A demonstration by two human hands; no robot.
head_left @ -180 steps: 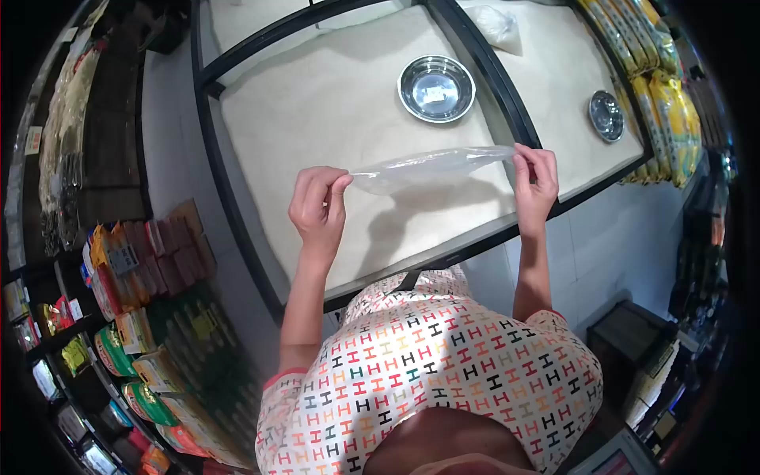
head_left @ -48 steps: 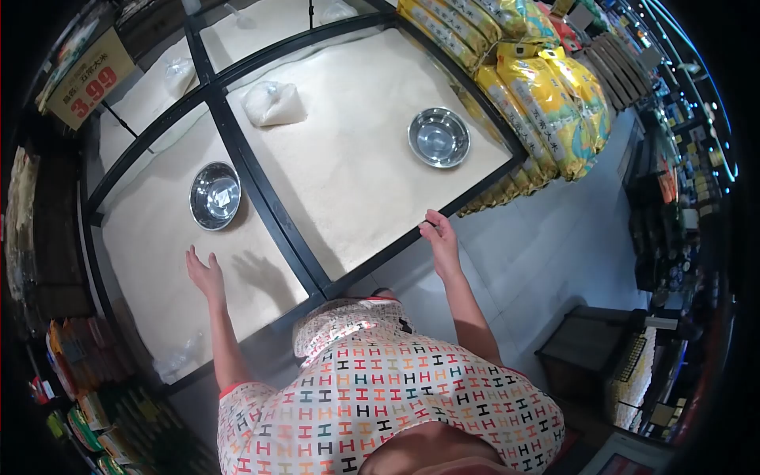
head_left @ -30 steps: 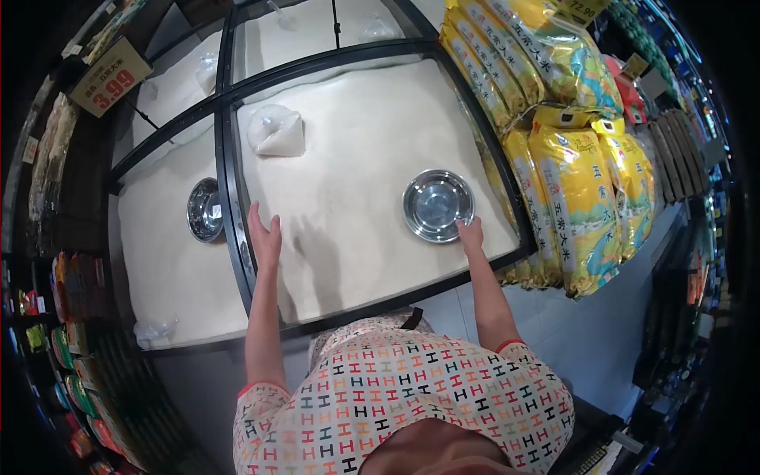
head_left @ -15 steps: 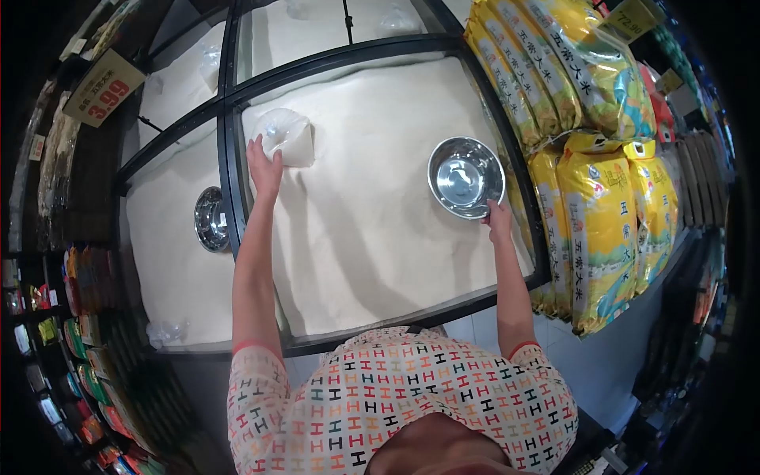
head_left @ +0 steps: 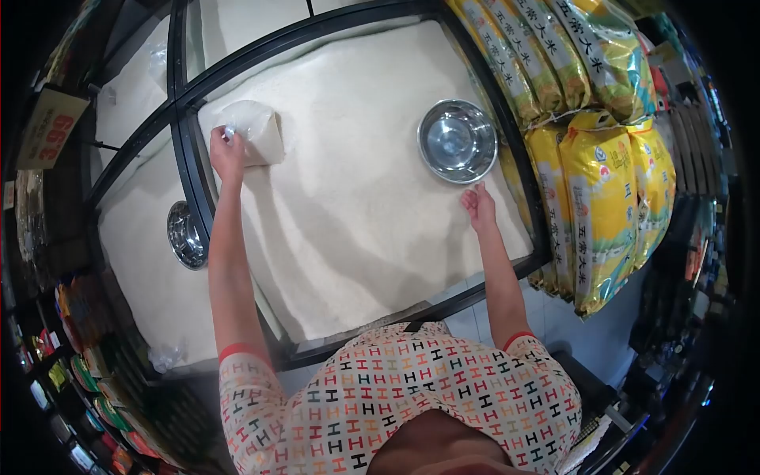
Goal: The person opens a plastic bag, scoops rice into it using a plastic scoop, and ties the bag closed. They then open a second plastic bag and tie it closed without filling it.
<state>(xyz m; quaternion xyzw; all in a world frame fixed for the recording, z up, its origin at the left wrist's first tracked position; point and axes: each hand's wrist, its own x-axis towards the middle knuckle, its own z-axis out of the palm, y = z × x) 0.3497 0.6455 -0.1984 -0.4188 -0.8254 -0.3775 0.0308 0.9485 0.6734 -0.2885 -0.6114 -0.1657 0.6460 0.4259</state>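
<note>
Clock taken on the whole view. Ten o'clock: left hand (head_left: pixel 228 152) pinches the gathered top of a clear bag (head_left: pixel 261 138), fingers narrow; bag sits on white grain (head_left: pixel 356 206) inside the black frame (head_left: pixel 542 218). Bag looks full of the same grain, so probably fairly heavy, soft, saggy, slick outside, easy to tear. Best hold: the bunched neck, plus a palm underneath if lifted. One o'clock: steel bowl (head_left: pixel 457 142), resting on the grain by the frame's right side; likely light, stiff, slippery, hard to break. Rim is the place to grip. Right hand (head_left: pixel 480 207) is just by that rim, at the bowl's own five o'clock, fingers half curled; cannot tell if they touch it or how far they close. Text, left to right: sign (head_left: pixel 54 129) between nine and ten reads "3.99" in red, smaller line above not legible. Yellow sacks (head_left: pixel 606 210) near three o'clock carry "五常大米" (Wuchang rice) in large dark characters; round logo too small to read. Bag and bowl show no readable label.
</note>
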